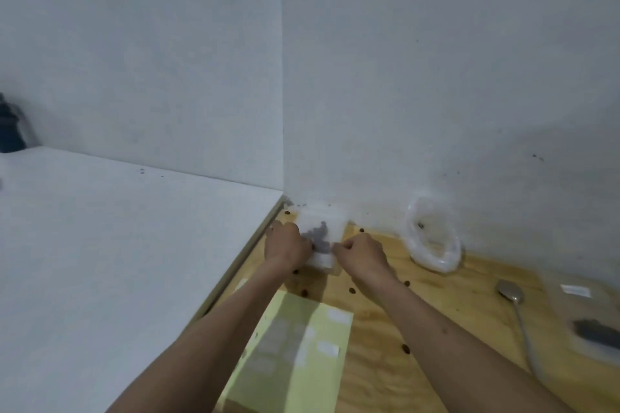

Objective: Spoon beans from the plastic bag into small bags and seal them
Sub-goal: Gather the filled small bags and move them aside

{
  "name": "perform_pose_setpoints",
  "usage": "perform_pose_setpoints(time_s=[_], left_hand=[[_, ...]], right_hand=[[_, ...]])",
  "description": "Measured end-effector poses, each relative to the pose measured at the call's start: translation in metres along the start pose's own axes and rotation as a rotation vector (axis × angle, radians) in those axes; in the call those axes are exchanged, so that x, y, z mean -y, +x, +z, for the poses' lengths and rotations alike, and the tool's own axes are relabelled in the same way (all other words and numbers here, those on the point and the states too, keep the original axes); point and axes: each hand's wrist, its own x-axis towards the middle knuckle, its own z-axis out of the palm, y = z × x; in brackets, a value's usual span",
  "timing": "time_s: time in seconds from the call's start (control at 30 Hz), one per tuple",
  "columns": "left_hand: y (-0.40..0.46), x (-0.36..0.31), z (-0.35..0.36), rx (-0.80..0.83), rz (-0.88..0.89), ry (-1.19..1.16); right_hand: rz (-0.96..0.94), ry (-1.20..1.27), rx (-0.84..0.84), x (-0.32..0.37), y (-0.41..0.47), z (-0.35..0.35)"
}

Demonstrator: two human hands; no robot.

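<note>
Your left hand [288, 245] and right hand [360, 253] pinch a small bag [323, 235] of dark beans at twelve o'clock, against the wall. At three o'clock lies the spoon [511, 292]; loose beans [352, 291] dot the wooden table [436, 329].

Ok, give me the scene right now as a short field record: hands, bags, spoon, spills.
left hand: grips the small bag's left edge
right hand: pinches the small bag's right edge
small bag: on the wooden table by the wall, dark beans inside
plastic bag: open, right of the hands
spoon: lying on the table, untouched
loose beans: scattered on the table
seal: cannot tell
</note>
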Motion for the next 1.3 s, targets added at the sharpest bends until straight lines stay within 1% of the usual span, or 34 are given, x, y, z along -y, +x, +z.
perform_pose_setpoints(time_s=[0.07, 0.13, 0.2, 0.23, 0.33, 0.4, 0.5, 0.57, 0.73, 0.83, 0.93, 0.97, 1.07, 1.13, 1.3], left_hand=[[0.001, 0.003, 0.002, -0.029, 0.001, -0.075], [0.001, 0.007, 0.002, -0.011, -0.023, -0.175], [0.002, 0.008, 0.002, 0.001, -0.059, -0.315], [0.002, 0.009, 0.002, -0.017, -0.07, -0.39], [0.002, 0.003, -0.006, -0.111, -0.061, -0.555], [0.002, -0.003, -0.015, -0.119, -0.039, -0.685], [0.003, -0.007, -0.027, -0.139, 0.005, -0.925], [0.002, -0.009, -0.033, -0.16, 0.023, -0.99], [-0.009, -0.01, -0.048, -0.146, 0.092, -1.098], [-0.015, -0.002, -0.057, -0.196, 0.092, -1.089], [-0.024, 0.014, -0.067, -0.265, 0.069, -1.096], [-0.026, 0.02, -0.07, -0.286, 0.07, -1.114], [-0.034, 0.036, -0.08, -0.33, 0.068, -1.12], [-0.039, 0.045, -0.087, -0.351, 0.056, -1.115], [-0.047, 0.059, -0.092, -0.365, 0.049, -1.101]], right_hand=[[0.038, 0.037, -0.003, 0.003, 0.003, 0.002], [0.08, 0.093, -0.02, 0.002, 0.008, 0.001], [0.126, 0.232, -0.046, -0.002, 0.01, 0.0], [0.139, 0.318, -0.046, -0.004, 0.011, -0.001], [0.126, 0.535, -0.011, -0.01, 0.012, -0.007], [0.085, 0.61, 0.007, -0.009, 0.012, -0.013], [0.031, 0.664, 0.012, -0.008, 0.013, -0.02], [0.018, 0.69, 0.015, -0.007, 0.014, -0.023], [-0.044, 0.706, 0.036, 0.002, 0.011, -0.026], [-0.084, 0.647, 0.019, 0.01, 0.006, -0.022], [-0.164, 0.417, 0.003, 0.021, -0.012, -0.014], [-0.203, 0.333, 0.046, 0.025, -0.021, -0.011], [-0.302, 0.081, 0.296, 0.039, -0.044, 0.003], [-0.345, -0.071, 0.412, 0.049, -0.053, 0.017], [-0.321, -0.251, 0.43, 0.06, -0.063, 0.051]])
